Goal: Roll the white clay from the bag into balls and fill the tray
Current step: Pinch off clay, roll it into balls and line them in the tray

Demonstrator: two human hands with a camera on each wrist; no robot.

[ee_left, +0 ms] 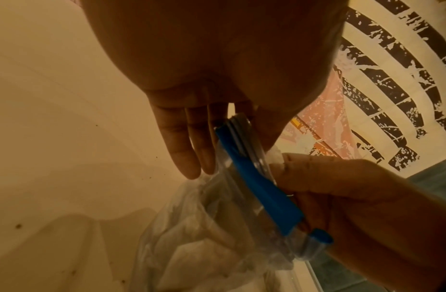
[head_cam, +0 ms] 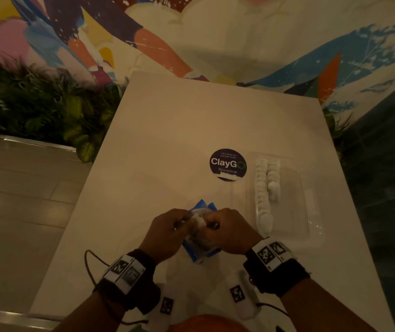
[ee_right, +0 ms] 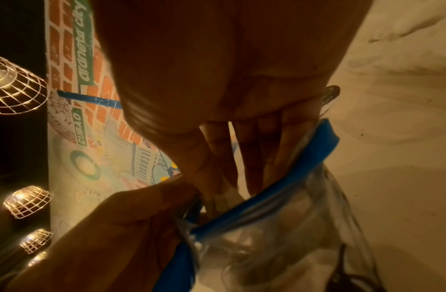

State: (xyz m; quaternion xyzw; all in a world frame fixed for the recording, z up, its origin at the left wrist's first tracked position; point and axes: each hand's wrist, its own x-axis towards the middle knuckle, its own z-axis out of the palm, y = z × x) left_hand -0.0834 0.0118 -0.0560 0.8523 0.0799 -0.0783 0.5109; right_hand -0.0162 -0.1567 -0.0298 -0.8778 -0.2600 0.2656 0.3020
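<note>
On the white table (head_cam: 167, 144) lies a clear zip bag (head_cam: 201, 252) with a blue strip along its mouth. My left hand (head_cam: 186, 222) pinches the bag's rim (ee_left: 257, 183) between thumb and fingers. My right hand (head_cam: 212, 224) reaches into the mouth of the bag (ee_right: 279, 227), and its thumb and fingers pinch a lump of white clay (head_cam: 200, 220). More clay shows dimly inside the bag. To the right stands a clear plastic tray (head_cam: 294, 212) with two rows of white clay balls (head_cam: 267, 185) along its left side.
A round dark ClayGo sticker (head_cam: 227, 164) sits on the table beyond the bag. White tagged blocks (head_cam: 244, 295) lie near the front edge. Green plants (head_cam: 36, 104) stand left of the table and a painted wall behind it.
</note>
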